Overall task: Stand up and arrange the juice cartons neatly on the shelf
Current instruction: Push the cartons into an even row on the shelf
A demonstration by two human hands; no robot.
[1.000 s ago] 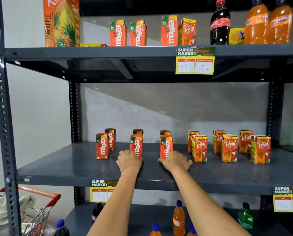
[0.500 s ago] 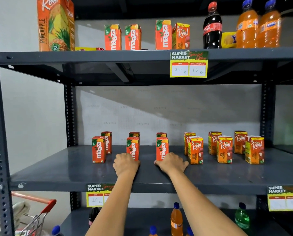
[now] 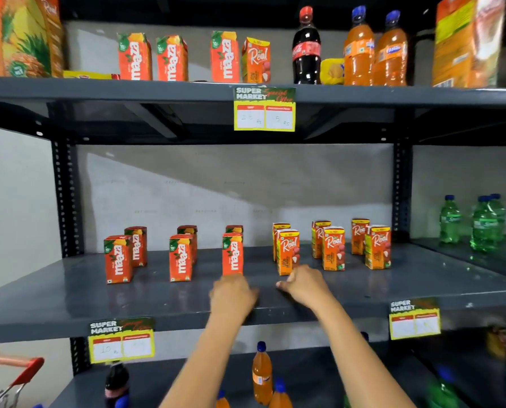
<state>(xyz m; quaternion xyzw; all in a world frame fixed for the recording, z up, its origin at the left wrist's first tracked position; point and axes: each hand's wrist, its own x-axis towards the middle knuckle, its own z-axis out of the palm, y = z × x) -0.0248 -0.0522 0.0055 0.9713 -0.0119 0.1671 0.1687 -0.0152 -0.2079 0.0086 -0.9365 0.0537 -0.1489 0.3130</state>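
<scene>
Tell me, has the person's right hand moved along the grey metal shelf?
Yes, rightward: the right hand was before the red Maaza juice carton, now at the orange Real juice carton.

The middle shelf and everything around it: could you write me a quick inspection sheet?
Surface: grey middle shelf, bare at the front.
Job's things: six Maaza cartons and six Real cartons, upright, in pairs front to back.
Clutter: nothing seen.
Hands: left hand below the third Maaza pair, right hand beside a Real carton; neither clearly grips anything.
Cables: nothing seen.
Surroundings: price tags, soda bottles, red cart handle.
</scene>
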